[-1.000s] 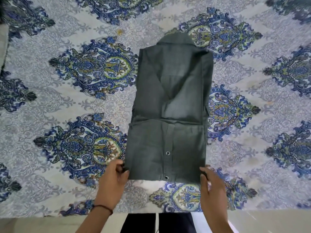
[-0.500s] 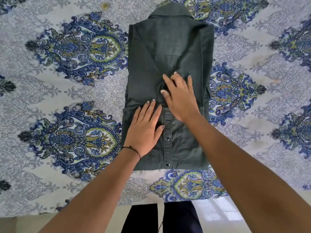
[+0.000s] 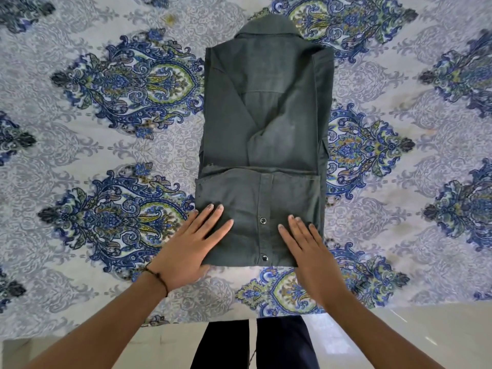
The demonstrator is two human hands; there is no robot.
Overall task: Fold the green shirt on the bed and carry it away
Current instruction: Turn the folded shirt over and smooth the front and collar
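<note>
Green shirt (image 3: 263, 145) lying centre frame on the bed (image 3: 399, 209), sleeves tucked in, hem flap turned up over the lower part, collar toward the top edge; probably mid-fold, one more fold due before carrying off. Left hand (image 3: 190, 247) and right hand (image 3: 306, 249) spread flat, palms down on the lower corners of the flap, seemingly to press the crease. Patterned bedsheet beneath; pale floor (image 3: 412, 331) and dark trousers (image 3: 253, 342) at bottom.
</note>
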